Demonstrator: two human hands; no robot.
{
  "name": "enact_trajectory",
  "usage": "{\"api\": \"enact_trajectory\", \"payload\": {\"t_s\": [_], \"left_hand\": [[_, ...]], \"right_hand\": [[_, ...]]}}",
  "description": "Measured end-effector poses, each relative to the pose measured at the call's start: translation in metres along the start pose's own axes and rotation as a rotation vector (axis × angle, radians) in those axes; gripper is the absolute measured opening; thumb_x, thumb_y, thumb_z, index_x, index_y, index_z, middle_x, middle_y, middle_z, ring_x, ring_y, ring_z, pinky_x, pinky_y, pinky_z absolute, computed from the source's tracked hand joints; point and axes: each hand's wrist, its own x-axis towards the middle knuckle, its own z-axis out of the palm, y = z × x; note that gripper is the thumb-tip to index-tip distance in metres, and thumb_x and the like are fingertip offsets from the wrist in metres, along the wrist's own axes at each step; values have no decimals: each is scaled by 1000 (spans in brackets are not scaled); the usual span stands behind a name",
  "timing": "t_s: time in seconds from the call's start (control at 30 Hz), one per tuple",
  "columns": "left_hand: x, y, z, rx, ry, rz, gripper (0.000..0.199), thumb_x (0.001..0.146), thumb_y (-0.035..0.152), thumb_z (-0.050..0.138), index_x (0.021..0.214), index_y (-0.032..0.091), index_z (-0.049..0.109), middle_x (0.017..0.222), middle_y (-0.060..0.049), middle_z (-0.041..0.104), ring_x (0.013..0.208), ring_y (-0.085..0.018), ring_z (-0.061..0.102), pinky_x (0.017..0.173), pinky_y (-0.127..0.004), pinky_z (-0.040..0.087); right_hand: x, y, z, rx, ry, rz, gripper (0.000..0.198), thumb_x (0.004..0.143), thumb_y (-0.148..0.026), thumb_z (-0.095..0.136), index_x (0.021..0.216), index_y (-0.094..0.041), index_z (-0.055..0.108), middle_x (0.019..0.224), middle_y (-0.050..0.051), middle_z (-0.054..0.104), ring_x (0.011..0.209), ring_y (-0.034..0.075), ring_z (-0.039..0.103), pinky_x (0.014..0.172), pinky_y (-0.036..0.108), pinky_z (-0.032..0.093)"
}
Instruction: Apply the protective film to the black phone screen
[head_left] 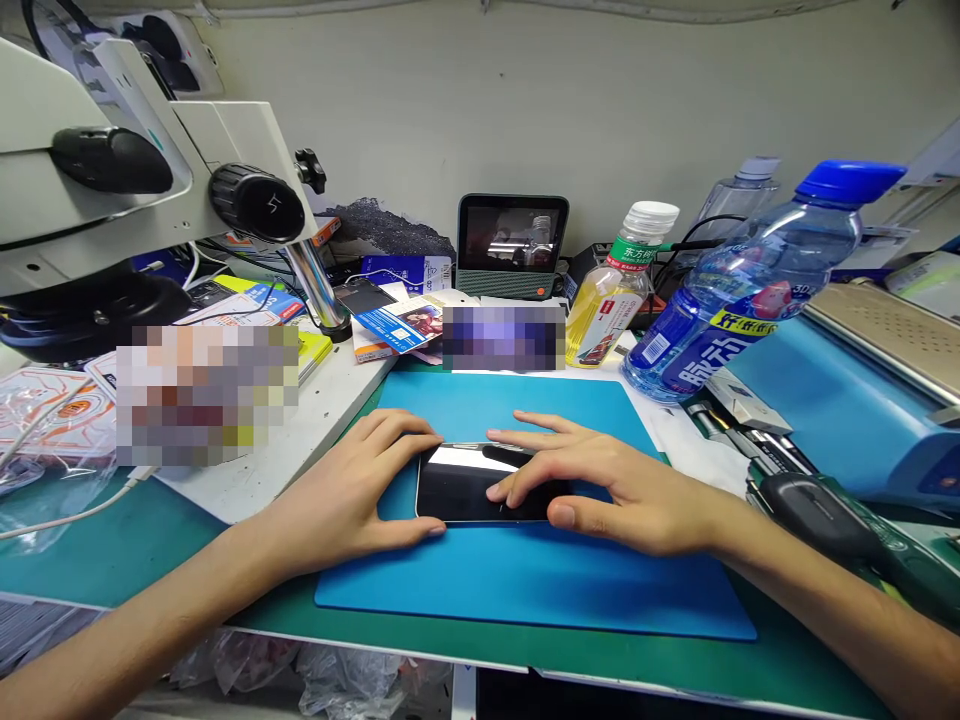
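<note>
A smartphone (466, 490) with a dark, glossy screen lies sideways on a blue mat (525, 580). My left hand (367, 480) grips its left end, the thumb along the near edge and the fingers at the far edge. Over the right part of the phone my right hand (615, 485) is spread out. One or two of its fingertips rest on or just above the screen, and the other fingers stretch past the far edge. The right hand covers the phone's right end.
A microscope (255, 200) on a metal post stands at the left. Behind the mat are a small display (513, 240) and cards (405, 325). A bottle of yellow liquid (611, 290) and a large blue-capped bottle (750, 280) stand at right, near a blue machine (847, 420).
</note>
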Motion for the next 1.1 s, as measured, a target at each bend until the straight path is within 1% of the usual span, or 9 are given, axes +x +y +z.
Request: {"api": "enact_trajectory", "payload": {"t_s": [0.13,0.27,0.4,0.5,0.67,0.73,0.87,1.1], "left_hand": [[0,0,0,-2,19,1,60,96,51,74,145,26,52,145,-11,57,136,-34,51,115,-52,48],[-1,0,1,-7,26,-7,63,95,52,75,148,27,53,146,-11,58,136,-34,52,116,-52,49],[-2,0,2,5,16,-7,75,96,50,75,160,31,41,155,-10,53,142,-34,49,119,-51,47],[-2,1,1,10,1,32,70,99,48,72,159,30,42,158,-9,53,146,-33,48,121,-50,43],[1,2,-2,25,1,93,62,100,47,71,154,28,47,152,-8,62,149,-33,48,124,-53,35],[1,2,-3,15,2,97,62,100,47,71,154,29,47,150,-8,63,148,-34,48,123,-53,36],[1,1,-4,-38,-14,79,63,101,46,70,156,31,45,152,-9,61,148,-34,47,120,-52,41],[1,3,-5,-71,-19,83,59,103,46,67,156,31,45,151,-8,61,146,-33,48,120,-50,42]], "right_hand": [[0,0,1,-6,-1,10,29,105,-41,59,128,-29,73,139,3,74,156,27,41,133,60,14],[0,1,2,-9,13,4,27,105,-39,59,125,-29,74,136,3,75,154,27,44,133,59,16],[1,0,1,-16,12,2,26,105,-39,59,123,-28,75,134,3,76,154,27,45,133,59,15],[1,0,1,-24,10,-2,25,105,-39,59,121,-28,75,134,3,77,154,26,44,133,59,14],[1,1,2,-36,33,-30,23,104,-38,60,118,-28,76,133,5,77,151,26,49,132,60,17],[1,0,2,-34,49,-33,22,104,-38,61,115,-27,77,132,5,77,149,27,52,132,61,18],[0,-1,1,-33,81,-49,23,105,-39,59,110,-26,78,126,6,80,143,27,58,131,61,21],[-3,3,-4,-133,140,-103,25,108,-37,56,101,-26,77,111,3,83,131,24,67,131,56,22]]}}
